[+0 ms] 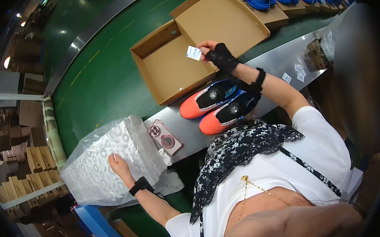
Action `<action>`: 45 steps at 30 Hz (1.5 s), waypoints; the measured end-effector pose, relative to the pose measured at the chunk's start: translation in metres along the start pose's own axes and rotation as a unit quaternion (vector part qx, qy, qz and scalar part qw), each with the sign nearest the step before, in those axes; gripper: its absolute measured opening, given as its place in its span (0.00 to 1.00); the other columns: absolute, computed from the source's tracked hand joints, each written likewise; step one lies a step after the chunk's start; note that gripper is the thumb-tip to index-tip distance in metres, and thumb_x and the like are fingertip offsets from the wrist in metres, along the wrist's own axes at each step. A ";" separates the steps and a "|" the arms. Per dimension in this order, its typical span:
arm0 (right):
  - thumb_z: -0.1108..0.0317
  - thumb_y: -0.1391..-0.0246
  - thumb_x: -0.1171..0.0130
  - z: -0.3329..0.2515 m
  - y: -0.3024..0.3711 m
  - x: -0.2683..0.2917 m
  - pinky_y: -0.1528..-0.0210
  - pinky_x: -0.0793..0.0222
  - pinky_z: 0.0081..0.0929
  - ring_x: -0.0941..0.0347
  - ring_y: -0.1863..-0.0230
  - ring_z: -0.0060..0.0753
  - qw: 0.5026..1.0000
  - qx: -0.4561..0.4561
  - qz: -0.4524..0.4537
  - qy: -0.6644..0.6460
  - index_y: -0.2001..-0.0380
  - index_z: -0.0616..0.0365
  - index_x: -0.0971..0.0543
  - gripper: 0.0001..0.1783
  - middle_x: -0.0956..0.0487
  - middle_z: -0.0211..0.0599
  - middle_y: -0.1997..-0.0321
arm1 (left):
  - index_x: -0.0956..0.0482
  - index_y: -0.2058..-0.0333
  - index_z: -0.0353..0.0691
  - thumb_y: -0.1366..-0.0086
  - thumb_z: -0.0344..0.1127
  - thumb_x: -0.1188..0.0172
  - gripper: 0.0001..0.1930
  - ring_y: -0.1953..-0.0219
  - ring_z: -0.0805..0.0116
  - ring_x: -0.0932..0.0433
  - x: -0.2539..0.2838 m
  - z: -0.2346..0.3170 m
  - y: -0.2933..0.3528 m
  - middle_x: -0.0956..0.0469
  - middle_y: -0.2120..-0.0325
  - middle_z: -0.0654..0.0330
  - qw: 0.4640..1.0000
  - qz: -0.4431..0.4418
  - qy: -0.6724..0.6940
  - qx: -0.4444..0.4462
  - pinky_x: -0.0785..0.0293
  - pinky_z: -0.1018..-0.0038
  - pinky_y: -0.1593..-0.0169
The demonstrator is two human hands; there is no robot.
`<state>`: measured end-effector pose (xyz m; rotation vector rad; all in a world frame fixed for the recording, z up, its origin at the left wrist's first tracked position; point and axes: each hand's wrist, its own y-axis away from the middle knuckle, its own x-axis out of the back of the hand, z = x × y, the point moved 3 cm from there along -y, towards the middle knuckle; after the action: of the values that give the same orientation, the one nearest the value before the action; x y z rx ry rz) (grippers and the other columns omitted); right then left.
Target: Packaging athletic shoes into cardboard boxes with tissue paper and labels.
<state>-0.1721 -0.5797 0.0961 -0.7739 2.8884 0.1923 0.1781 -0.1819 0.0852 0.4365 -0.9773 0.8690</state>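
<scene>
Left hand [117, 164] lies flat, fingers spread, on the plastic-wrapped stack of patterned tissue paper [101, 166], steadying it for a sheet; pink phone [166, 137] just right of it. Ahead, 2 orange-blue sneakers [217, 105] rest on the metal ledge [278, 64] under the right forearm. Right hand [215, 55], gloved, pinches a small white packet [193, 52] over the open cardboard shoebox [173, 69], poised above its tray.
</scene>
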 end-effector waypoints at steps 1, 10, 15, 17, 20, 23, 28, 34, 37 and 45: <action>0.71 0.49 0.52 0.009 -0.009 -0.007 0.72 0.33 0.17 0.31 0.75 0.19 0.999 -0.005 -0.017 0.031 0.63 0.63 0.29 0.10 0.27 0.31 0.78 | 0.36 0.53 0.30 0.43 0.40 0.51 0.23 0.50 0.51 0.39 0.000 -0.016 0.007 0.38 0.52 0.43 0.991 -0.023 -0.104 0.087 0.41 0.62 0.50; 0.64 0.55 0.54 0.067 -0.006 -0.029 0.60 0.34 0.35 0.29 0.60 0.44 0.681 0.080 -0.375 0.624 0.65 0.55 0.25 0.15 0.25 0.45 0.65 | 0.45 0.46 0.35 0.42 0.53 0.55 0.32 0.46 0.35 0.52 -0.006 -0.020 0.025 0.51 0.48 0.32 0.970 -0.080 -0.184 0.140 0.52 0.50 0.46; 0.66 0.57 0.54 0.055 -0.013 0.012 0.62 0.32 0.33 0.27 0.64 0.42 0.626 0.061 -0.340 0.699 0.70 0.51 0.23 0.12 0.24 0.42 0.66 | 0.31 0.55 0.41 0.40 0.45 0.58 0.19 0.56 0.45 0.34 0.003 0.007 0.029 0.34 0.56 0.46 0.947 -0.019 -0.274 0.168 0.38 0.54 0.54; 0.65 0.57 0.53 0.063 -0.016 0.039 0.63 0.32 0.35 0.27 0.64 0.41 0.655 0.115 -0.293 0.686 0.70 0.49 0.23 0.12 0.24 0.41 0.67 | 0.29 0.61 0.42 0.40 0.43 0.58 0.15 0.62 0.47 0.31 -0.002 -0.003 0.024 0.30 0.61 0.48 0.943 0.002 -0.300 0.144 0.35 0.56 0.60; 0.68 0.58 0.53 0.044 -0.005 0.054 0.62 0.33 0.36 0.27 0.63 0.41 0.637 0.089 -0.282 0.712 0.70 0.49 0.24 0.11 0.24 0.42 0.67 | 0.27 0.71 0.40 0.40 0.40 0.59 0.13 0.71 0.48 0.28 0.019 0.009 0.019 0.26 0.72 0.50 0.940 0.078 -0.309 0.119 0.32 0.58 0.69; 0.68 0.58 0.52 0.038 0.001 0.055 0.62 0.34 0.35 0.28 0.63 0.42 0.625 0.112 -0.273 0.723 0.69 0.50 0.24 0.11 0.24 0.42 0.67 | 0.29 0.74 0.36 0.40 0.37 0.60 0.13 0.73 0.47 0.28 0.075 0.033 0.005 0.27 0.77 0.46 0.918 0.249 -0.274 0.139 0.33 0.58 0.72; 0.67 0.57 0.52 0.037 -0.001 0.044 0.64 0.33 0.36 0.27 0.65 0.44 0.626 0.029 -0.305 0.717 0.69 0.52 0.25 0.11 0.24 0.46 0.69 | 0.33 0.73 0.32 0.40 0.35 0.59 0.11 0.76 0.54 0.30 0.125 0.159 -0.007 0.29 0.80 0.48 0.921 0.383 -0.069 -0.034 0.35 0.66 0.70; 0.57 0.65 0.37 -0.053 0.057 -0.064 0.59 0.34 0.31 0.31 0.57 0.41 0.885 0.154 -0.384 0.212 0.45 0.56 0.48 0.45 0.29 0.45 0.58 | 0.36 0.74 0.31 0.39 0.32 0.59 0.09 0.74 0.71 0.39 0.016 0.295 -0.019 0.37 0.78 0.61 0.934 0.178 0.262 -0.164 0.40 0.76 0.68; 0.58 0.64 0.38 -0.086 0.050 -0.084 0.61 0.33 0.33 0.29 0.63 0.39 0.963 0.040 -0.234 0.128 0.50 0.56 0.42 0.38 0.27 0.43 0.65 | 0.35 0.69 0.31 0.39 0.35 0.56 0.10 0.70 0.68 0.36 -0.017 0.353 -0.025 0.35 0.76 0.58 0.896 0.011 0.404 -0.187 0.38 0.75 0.63; 0.67 0.64 0.38 -0.124 -0.017 0.100 0.63 0.32 0.29 0.29 0.65 0.36 0.890 0.269 0.352 0.108 0.58 0.60 0.35 0.27 0.27 0.42 0.64 | 0.38 0.50 0.37 0.46 0.45 0.46 0.27 0.43 0.46 0.52 -0.071 0.387 -0.010 0.47 0.46 0.44 0.890 0.073 0.002 -0.451 0.58 0.43 0.47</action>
<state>-0.2626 -0.6626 0.1993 0.3812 3.0379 -0.6369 -0.0398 -0.4787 0.2232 -0.4434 -1.3005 0.4600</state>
